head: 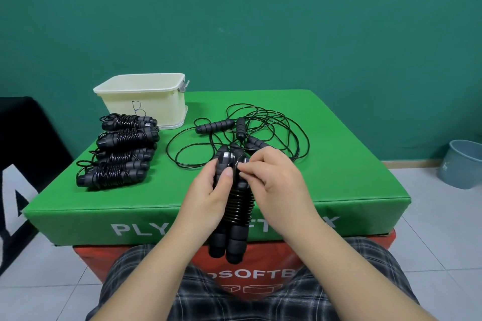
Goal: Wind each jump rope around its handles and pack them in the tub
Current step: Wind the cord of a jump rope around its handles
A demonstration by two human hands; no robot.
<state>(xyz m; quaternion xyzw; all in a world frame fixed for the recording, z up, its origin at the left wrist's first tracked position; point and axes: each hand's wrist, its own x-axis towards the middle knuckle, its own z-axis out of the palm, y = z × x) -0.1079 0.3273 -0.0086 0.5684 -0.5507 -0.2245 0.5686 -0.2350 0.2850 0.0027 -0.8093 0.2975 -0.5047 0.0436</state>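
Note:
My left hand [208, 191] grips a pair of black foam handles with black rope coiled round their middle, the wound jump rope [236, 216], held upright over the near edge of the green box. My right hand [271, 177] pinches the rope end by the handle tops. Several wound ropes [117, 151] lie in a row at the left of the box top. Loose ropes [242, 135] with their handles sprawl at the centre right. A cream tub [146, 101] marked "B" stands at the back left; its inside is hidden.
The green padded box [352, 177] sits on a red box [260, 276] on a tiled floor. A grey bucket [461, 167] stands on the floor at the right by the green wall. A black object [23, 154] lies at the left. My plaid-clad legs fill the bottom.

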